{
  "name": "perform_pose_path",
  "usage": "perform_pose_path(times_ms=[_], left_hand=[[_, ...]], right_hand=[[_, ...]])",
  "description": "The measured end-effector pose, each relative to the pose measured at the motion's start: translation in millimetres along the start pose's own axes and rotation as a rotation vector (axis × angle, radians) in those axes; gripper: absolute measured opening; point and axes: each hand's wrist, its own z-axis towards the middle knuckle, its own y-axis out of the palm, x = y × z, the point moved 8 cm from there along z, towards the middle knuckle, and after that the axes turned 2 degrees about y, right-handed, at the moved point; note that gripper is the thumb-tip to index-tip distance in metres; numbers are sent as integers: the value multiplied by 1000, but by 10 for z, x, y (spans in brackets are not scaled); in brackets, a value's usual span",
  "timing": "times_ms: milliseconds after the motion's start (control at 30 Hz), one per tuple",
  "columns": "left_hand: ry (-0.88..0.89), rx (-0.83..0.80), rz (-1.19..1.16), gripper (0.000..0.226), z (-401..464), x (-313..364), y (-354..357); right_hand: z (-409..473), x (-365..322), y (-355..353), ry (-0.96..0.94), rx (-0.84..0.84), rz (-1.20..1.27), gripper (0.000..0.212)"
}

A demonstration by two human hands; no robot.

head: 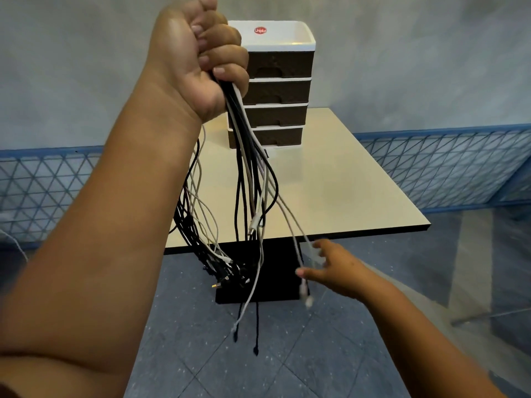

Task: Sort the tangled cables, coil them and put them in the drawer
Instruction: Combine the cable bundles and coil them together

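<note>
My left hand [198, 58] is raised high in a fist and grips a bundle of several black and white cables [247, 179], which hang down in front of the table's near edge. Their plug ends dangle low, some tangled in a black clump [227, 271]. My right hand [330, 271] is lower right, fingers spread, touching the end of a white cable [304, 254] that is blurred. The drawer unit [278, 90], with brown drawers in a white frame and a white top tray, stands on the table behind the bundle. All its drawers look closed.
The cream table [344, 191] has a dark edge and a black pedestal base [273, 271]. Blue lattice wall panels [445, 165] run left and right behind it. The floor is grey-blue tile. A white cord [14, 242] lies at the far left.
</note>
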Motion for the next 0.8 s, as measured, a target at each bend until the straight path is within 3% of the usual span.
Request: perform_pose_path(times_ms=[100, 200, 267, 433, 567, 800], left_hand=[[-23, 38, -91, 59, -41, -40, 74], [-27, 19, -122, 60, -78, -78, 183], [-38, 22, -130, 61, -98, -100, 252], [6, 57, -90, 61, -84, -54, 235], [16, 80, -49, 62, -69, 48, 161], [26, 113, -75, 62, -53, 64, 124]], right_hand=[[-363, -731, -206, -320, 320, 147, 27], [-534, -1167, -181, -462, 369, 296, 15], [-485, -1267, -150, -467, 333, 406, 18], [-266, -1174, 6, -420, 205, 415, 22], [-123, -842, 164, -325, 97, 321, 38], [-31, -427, 293, -221, -142, 78, 25]])
